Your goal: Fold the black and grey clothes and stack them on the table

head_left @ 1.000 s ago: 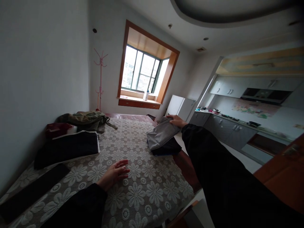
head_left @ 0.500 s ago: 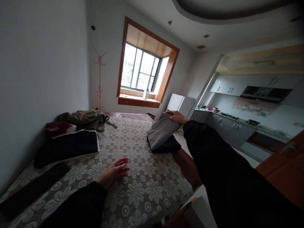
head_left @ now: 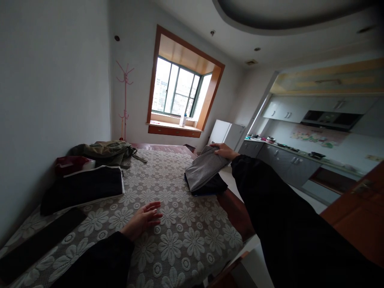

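Observation:
My right hand grips the far edge of a folded grey garment, fingers closed on the cloth. The garment slants, its near end resting on a folded black garment at the table's right edge. My left hand hovers over or rests on the flower-patterned tablecloth, fingers apart and holding nothing; whether it touches the cloth I cannot tell. Left of it lies a folded dark cloth with a white edge.
At the left, by the wall, are an olive-green bag, a dark red item and a long dark strip. A pink coat stand rises behind the table. Beyond the right edge stand a white fridge and a kitchen counter.
The view has shifted slightly. My right hand still holds the grey garment in nearly the same place, and my left hand has hardly moved.

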Available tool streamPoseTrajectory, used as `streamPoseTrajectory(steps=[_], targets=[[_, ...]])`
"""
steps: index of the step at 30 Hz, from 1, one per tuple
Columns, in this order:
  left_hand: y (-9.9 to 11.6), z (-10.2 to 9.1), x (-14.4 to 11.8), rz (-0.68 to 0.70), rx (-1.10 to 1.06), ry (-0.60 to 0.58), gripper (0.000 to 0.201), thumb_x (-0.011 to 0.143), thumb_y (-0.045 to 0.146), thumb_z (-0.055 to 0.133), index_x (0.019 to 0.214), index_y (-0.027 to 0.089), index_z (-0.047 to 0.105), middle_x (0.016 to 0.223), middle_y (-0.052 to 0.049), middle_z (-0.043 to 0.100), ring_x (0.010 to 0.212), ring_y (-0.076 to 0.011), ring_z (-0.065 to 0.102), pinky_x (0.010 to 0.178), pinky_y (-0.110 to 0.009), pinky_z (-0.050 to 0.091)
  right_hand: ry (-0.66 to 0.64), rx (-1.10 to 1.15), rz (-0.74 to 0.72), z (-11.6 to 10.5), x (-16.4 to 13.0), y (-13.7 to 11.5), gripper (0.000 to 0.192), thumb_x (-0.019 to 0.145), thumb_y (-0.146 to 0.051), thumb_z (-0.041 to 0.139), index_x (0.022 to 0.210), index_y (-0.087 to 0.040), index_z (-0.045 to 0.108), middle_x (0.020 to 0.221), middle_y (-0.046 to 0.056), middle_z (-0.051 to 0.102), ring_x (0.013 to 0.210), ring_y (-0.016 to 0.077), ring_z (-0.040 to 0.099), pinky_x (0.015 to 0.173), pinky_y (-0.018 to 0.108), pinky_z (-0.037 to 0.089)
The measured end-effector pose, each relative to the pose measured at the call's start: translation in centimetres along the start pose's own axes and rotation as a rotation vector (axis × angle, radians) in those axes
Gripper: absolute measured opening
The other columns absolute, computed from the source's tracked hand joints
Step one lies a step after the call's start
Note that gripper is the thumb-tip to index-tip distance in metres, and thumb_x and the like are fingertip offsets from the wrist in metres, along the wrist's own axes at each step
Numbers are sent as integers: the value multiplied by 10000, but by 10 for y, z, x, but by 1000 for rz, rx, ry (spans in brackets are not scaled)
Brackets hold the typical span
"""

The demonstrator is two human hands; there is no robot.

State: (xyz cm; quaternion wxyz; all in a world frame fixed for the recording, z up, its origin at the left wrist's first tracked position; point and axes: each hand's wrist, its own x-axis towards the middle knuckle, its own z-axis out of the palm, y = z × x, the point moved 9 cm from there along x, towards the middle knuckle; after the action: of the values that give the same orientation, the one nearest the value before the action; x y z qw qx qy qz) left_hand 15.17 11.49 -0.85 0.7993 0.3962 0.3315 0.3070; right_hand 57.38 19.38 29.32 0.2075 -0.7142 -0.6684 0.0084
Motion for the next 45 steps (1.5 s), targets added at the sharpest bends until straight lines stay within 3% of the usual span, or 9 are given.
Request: streamPoseTrajectory(steps=[10, 15, 23, 31, 40, 45], targets=[[0, -1, -1, -2, 6, 1, 504, 738, 294, 881, 1197, 200, 697, 1501, -154, 573, 1098, -281, 723, 860, -365, 627, 12, -110, 4, 9, -3, 21, 614, 708, -113, 597, 1306, -170, 725, 1271, 76, 757, 1206, 276, 662, 1110, 349, 477], [-1, -1, 2, -6, -2, 2, 472, 749, 285, 868, 1182, 200, 701, 1500, -151, 572, 1093, -278, 721, 861, -367, 627, 20, -170, 5, 23, -11, 40, 648, 696, -117, 594, 1331, -180, 702, 1259, 87, 757, 1189, 296, 675, 1111, 390, 492], [-2, -2, 4, 0, -12, -7, 494, 735, 288, 888, 1185, 201, 706, 1498, -154, 572, 1055, -261, 729, 862, -369, 622, 42, -201, -26, 54, -30, 68, 779, 699, -39, 536, 1457, -206, 598, 1482, 75, 627, 1307, 269, 609, 1173, 381, 449], [-1, -1, -1, -2, -5, -10, 468, 763, 297, 871, 1195, 211, 712, 1500, -152, 589, 1076, -270, 731, 865, -365, 619, 80, -191, -13, 66, -40, 91, 826, 729, -65, 501, 1541, -217, 517, 1613, 54, 496, 1436, 279, 511, 1226, 413, 403], [0, 2, 0, -17, 31, -31, 458, 781, 324, 859, 1203, 222, 712, 1481, -143, 614, 1077, -253, 725, 873, -358, 618, 69, -200, 37, 84, -49, 117, 809, 780, -60, 462, 1577, -196, 454, 1630, 59, 470, 1470, 240, 471, 1241, 377, 374], [1, 4, 0, -28, 43, -24, 472, 781, 331, 857, 1216, 226, 706, 1475, -139, 622, 1067, -243, 722, 880, -359, 617, 125, -273, 157, 90, -64, 128, 787, 852, -135, 485, 1626, -145, 344, 1714, 160, 281, 1525, 383, 357, 1250, 594, 297]])
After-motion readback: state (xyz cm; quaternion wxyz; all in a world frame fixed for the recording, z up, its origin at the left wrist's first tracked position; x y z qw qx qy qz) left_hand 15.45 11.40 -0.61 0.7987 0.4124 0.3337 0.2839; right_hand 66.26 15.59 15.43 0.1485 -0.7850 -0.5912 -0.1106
